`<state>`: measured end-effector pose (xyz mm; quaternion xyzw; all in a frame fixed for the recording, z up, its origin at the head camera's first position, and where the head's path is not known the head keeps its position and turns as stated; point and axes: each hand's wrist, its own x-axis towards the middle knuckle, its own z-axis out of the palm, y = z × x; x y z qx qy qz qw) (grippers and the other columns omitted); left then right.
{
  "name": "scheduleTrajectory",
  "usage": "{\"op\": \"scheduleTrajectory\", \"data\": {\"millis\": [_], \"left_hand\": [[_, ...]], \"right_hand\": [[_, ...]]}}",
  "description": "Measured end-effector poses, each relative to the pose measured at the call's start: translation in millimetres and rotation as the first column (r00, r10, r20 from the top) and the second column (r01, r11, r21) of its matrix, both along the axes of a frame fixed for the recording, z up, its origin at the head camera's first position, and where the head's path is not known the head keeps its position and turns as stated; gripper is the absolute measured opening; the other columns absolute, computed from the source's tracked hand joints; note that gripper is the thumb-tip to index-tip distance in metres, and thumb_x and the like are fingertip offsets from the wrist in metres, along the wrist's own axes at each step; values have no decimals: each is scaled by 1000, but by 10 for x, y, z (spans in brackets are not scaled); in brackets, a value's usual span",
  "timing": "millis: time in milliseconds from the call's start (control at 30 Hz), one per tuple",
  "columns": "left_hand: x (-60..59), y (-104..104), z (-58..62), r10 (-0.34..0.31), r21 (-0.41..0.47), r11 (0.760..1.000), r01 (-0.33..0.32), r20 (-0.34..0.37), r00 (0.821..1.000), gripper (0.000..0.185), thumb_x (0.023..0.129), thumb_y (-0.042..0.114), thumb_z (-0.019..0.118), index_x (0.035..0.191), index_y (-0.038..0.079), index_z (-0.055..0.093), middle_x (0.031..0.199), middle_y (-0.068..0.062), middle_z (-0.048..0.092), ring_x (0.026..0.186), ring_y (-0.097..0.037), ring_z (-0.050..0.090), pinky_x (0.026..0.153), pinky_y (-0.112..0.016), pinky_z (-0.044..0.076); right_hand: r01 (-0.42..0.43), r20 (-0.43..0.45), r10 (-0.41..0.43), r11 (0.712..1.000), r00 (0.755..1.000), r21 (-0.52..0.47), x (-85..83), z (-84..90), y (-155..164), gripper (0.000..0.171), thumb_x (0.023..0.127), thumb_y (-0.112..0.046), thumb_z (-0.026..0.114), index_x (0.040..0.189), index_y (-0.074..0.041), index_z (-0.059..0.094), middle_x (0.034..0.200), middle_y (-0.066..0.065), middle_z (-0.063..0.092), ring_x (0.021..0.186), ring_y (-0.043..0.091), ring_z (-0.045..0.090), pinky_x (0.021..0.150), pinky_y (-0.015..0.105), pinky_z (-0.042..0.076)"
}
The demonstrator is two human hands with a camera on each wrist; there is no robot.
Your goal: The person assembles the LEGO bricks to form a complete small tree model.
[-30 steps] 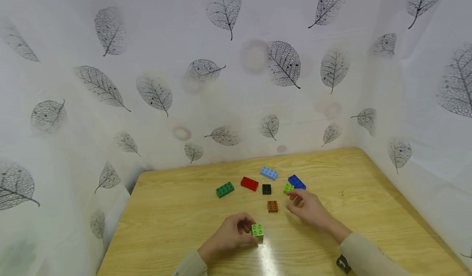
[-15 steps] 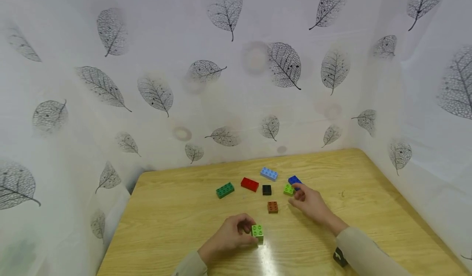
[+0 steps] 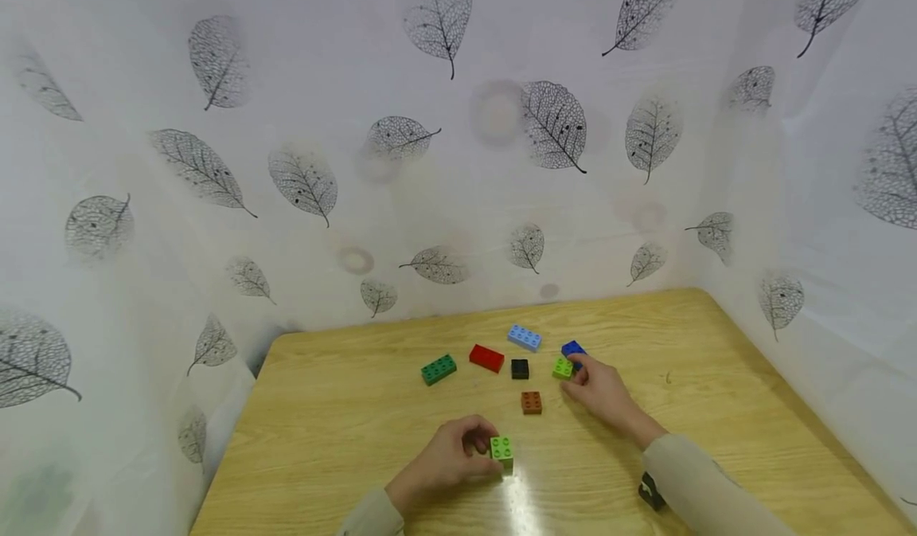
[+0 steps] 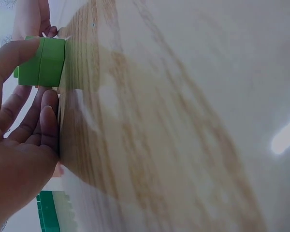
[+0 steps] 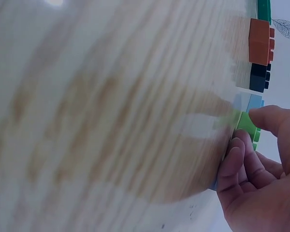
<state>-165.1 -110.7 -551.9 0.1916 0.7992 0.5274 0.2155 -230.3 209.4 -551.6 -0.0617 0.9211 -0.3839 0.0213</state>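
My left hand [image 3: 454, 452] pinches a lime green building brick [image 3: 501, 450] between thumb and fingers near the table's front. In the left wrist view a seam crosses the side of this green brick [image 4: 41, 63], and its base is right at the tabletop. Farther back on the right, my right hand [image 3: 605, 393] has thumb and fingertips on two sides of a small lime green brick [image 3: 562, 368]. The right wrist view shows the same small green brick [image 5: 246, 124] between them, low at the table. A dark blue brick [image 3: 571, 348] behind it is partly hidden by the fingers.
On the wooden table [image 3: 322, 424] lie an orange-brown brick [image 3: 531, 403], a black brick [image 3: 520, 369], a red brick [image 3: 486, 358], a dark green brick [image 3: 438, 369] and a light blue brick [image 3: 524, 338]. A leaf-print curtain [image 3: 458, 185] hangs behind. A dark object [image 3: 650, 491] shows beside my right sleeve.
My right hand has shifted slightly back to the right, then closed in on the small lime green brick. The left hand has stayed in place with its brick.
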Motion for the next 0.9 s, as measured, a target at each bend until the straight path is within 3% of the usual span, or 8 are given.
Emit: {"op": "scheduleTrajectory", "data": {"millis": [233, 567, 900], "left_hand": [[8, 10, 25, 15, -4, 1000, -14, 7, 1000, 32, 87, 21, 86, 115, 17, 71, 104, 3, 68, 95, -13, 62, 78, -20, 49], [5, 8, 2, 6, 5, 1000, -6, -7, 1000, 31, 87, 23, 87, 114, 19, 71, 102, 6, 69, 93, -10, 62, 78, -20, 50], [-14, -18, -27, 1, -6, 1000, -1, -2, 1000, 30, 89, 26, 86, 114, 22, 71, 103, 7, 68, 93, -10, 62, 78, -21, 48]], "right_hand": [[21, -24, -20, 1000, 1000, 24, -8, -20, -24, 52, 94, -17, 77, 137, 8, 61, 79, 0, 67, 65, 10, 55, 60, 24, 44], [29, -13, -28, 998, 1000, 48, -18, -4, -16, 51, 95, -18, 76, 136, 8, 61, 78, 1, 65, 67, 13, 56, 59, 25, 44], [-29, -27, 30, 999, 999, 28, 54, 165, -83, 48, 95, -20, 77, 136, 3, 62, 84, -1, 67, 68, 10, 55, 60, 24, 45]]}}
